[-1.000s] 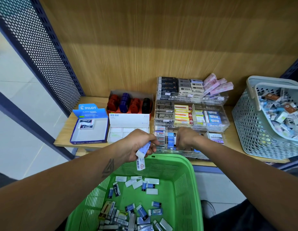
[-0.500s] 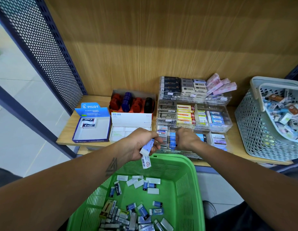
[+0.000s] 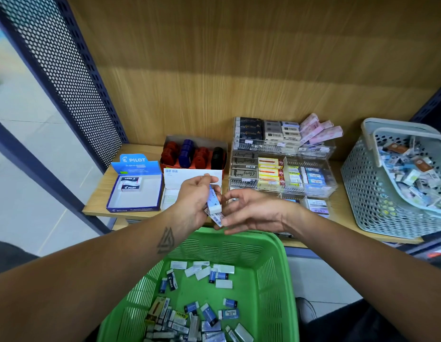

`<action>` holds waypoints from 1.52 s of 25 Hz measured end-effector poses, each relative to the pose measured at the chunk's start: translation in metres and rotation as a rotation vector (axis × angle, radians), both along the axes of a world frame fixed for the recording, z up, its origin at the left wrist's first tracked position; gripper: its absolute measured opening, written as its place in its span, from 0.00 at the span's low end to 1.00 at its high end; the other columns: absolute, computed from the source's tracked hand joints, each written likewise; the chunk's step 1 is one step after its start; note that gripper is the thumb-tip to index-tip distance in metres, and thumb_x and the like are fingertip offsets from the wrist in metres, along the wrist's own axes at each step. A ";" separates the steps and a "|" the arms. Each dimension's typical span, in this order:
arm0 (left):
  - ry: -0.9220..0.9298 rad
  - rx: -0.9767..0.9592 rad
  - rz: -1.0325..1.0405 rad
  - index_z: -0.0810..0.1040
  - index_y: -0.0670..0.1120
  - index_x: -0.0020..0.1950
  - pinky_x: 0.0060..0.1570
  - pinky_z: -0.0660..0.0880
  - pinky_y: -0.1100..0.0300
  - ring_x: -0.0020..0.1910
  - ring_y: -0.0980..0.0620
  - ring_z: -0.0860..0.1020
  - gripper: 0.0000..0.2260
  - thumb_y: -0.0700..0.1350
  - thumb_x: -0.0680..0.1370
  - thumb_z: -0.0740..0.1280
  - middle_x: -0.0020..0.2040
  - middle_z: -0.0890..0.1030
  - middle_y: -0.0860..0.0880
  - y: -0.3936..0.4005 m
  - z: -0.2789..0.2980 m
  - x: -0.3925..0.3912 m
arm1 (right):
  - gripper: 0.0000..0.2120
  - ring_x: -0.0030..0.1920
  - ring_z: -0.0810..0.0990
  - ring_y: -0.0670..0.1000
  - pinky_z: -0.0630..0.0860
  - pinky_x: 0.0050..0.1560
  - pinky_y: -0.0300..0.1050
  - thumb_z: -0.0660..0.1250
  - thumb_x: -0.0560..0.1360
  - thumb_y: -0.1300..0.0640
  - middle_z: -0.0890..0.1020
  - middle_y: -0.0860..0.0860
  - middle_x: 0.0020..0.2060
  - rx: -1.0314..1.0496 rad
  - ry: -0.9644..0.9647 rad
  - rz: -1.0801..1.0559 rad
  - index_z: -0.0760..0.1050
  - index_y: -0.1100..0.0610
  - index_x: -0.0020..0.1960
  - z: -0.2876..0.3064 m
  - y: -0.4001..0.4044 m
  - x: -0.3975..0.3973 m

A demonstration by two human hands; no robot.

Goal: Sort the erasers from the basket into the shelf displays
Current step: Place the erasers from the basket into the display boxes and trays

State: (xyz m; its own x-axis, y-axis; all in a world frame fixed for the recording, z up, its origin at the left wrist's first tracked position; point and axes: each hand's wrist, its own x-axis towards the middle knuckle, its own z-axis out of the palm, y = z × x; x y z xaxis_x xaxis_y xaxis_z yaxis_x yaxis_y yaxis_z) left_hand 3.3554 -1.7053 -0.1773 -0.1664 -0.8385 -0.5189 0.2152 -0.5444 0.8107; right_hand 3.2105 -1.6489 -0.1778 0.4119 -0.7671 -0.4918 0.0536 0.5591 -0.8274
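Two hands now meet above the green basket (image 3: 276,262): the right hand (image 3: 251,213), withdrawn from the acrylic display (image 3: 283,174) at one o'clock, reaches loose-fingered for the erasers (image 3: 214,204) gripped by the left hand (image 3: 193,201), likely to shelve another.

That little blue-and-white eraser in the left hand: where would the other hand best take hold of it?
Probably by its lower white end. The left hand grips the eraser round its upper part, so that end juts out free. The right hand, fingers relaxed, sits just to its right and could pinch the narrow sides from there.
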 end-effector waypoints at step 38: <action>-0.139 -0.185 -0.368 0.83 0.38 0.54 0.20 0.67 0.65 0.20 0.54 0.70 0.10 0.35 0.73 0.74 0.46 0.84 0.37 0.041 0.020 -0.028 | 0.19 0.43 0.78 0.47 0.79 0.46 0.40 0.77 0.65 0.72 0.77 0.49 0.45 -0.797 0.829 -0.300 0.77 0.53 0.46 0.014 0.028 -0.069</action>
State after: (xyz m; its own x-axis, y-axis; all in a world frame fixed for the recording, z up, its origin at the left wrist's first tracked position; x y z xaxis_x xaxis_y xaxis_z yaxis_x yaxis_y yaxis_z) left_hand 3.3279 -1.6641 -0.1577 -0.4112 -0.8170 -0.4044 -0.0841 -0.4077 0.9092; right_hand 3.1415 -1.6209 -0.1636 -0.0549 -0.9892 0.1362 -0.6215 -0.0729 -0.7800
